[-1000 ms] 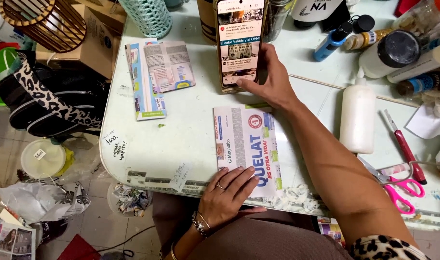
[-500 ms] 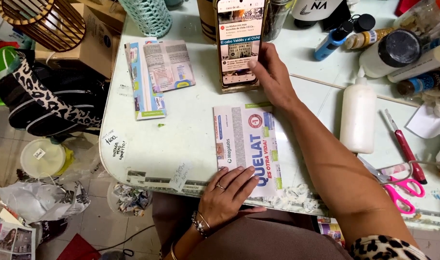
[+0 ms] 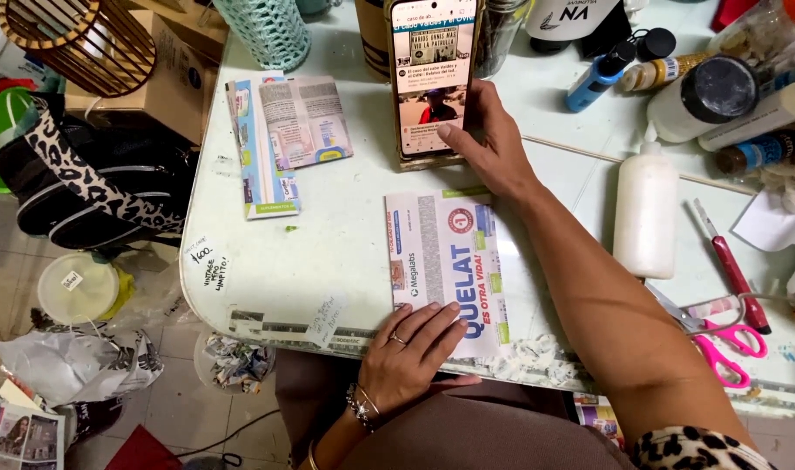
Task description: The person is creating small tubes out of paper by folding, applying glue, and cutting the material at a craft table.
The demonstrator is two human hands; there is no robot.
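My left hand (image 3: 412, 349) lies flat with fingers spread on the near edge of a printed paper sheet (image 3: 454, 261) on the pale green table (image 3: 328, 252). My right hand (image 3: 490, 144) reaches forward, its thumb touching the lit screen of a smartphone (image 3: 432, 78) that stands propped upright at the back of the table. The hand holds nothing; its other fingers curl beside the phone's right edge.
Folded printed papers (image 3: 288, 130) lie at the left. A white glue bottle (image 3: 645, 209), a craft knife (image 3: 730, 265), pink scissors (image 3: 719, 344) and several paint bottles (image 3: 702, 87) sit at the right. A leopard-trimmed black bag (image 3: 84, 191) and wooden lamp frame (image 3: 84, 39) stand left of the table.
My right thumb has shifted slightly down the phone screen, and the picture on the screen has scrolled. My left hand stays on the paper.
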